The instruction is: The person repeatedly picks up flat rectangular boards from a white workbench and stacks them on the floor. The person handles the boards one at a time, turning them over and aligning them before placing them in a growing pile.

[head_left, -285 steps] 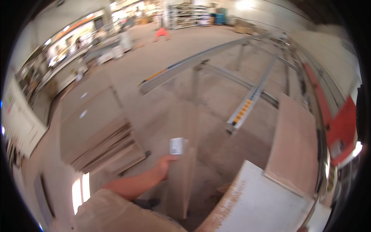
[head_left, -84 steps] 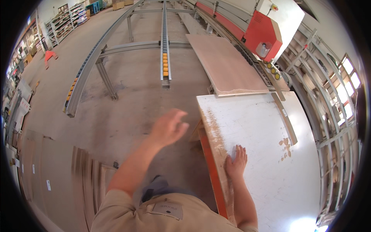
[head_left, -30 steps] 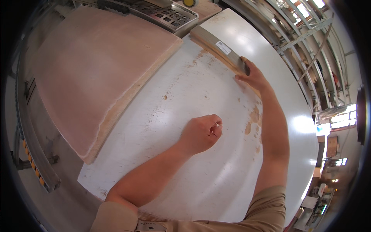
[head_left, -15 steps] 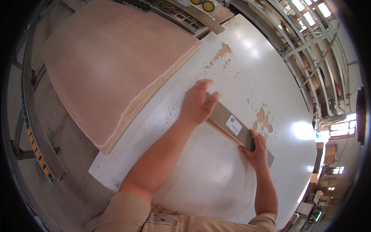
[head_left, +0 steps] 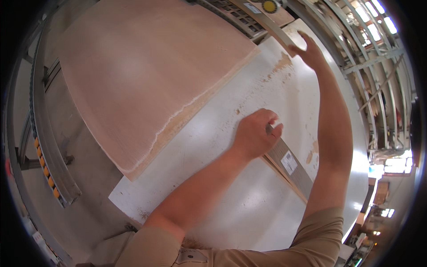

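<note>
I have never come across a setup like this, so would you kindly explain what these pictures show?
There is no robot here: these are a person's two bare hands, seen from a wide fisheye camera worn on the head, which is why straight edges curve. A worn white worktop lies below. The left hand grips the end of a brown labelled strip. The right hand is spread at the end of a second strip; firm contact is unclear. A large pinkish-brown board lies to the left.
</note>
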The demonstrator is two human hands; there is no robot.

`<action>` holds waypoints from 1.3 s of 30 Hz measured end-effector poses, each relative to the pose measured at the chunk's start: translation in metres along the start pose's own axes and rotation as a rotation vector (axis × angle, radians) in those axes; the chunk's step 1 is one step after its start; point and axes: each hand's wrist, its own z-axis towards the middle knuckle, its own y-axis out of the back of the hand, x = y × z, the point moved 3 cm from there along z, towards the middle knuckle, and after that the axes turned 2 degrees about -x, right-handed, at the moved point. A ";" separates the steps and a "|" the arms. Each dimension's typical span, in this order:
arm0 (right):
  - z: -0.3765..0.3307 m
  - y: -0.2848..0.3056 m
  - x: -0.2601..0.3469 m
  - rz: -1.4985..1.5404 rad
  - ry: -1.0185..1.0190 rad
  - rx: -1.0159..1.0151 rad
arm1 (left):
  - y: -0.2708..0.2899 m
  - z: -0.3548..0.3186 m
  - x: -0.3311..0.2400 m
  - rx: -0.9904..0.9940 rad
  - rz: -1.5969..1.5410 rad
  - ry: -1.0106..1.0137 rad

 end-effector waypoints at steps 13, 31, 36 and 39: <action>-0.158 0.051 -0.039 0.192 -0.240 0.202 | -0.006 0.017 0.031 0.136 -0.589 0.280; -0.446 0.213 -0.008 0.140 -0.578 0.480 | -0.004 0.019 0.009 0.405 -0.511 0.261; -0.451 0.168 0.011 0.078 -0.411 0.521 | -0.008 0.016 0.011 0.402 -0.299 0.195; -0.451 0.143 0.020 0.069 -0.426 0.370 | -0.009 0.017 0.014 0.390 -0.273 0.202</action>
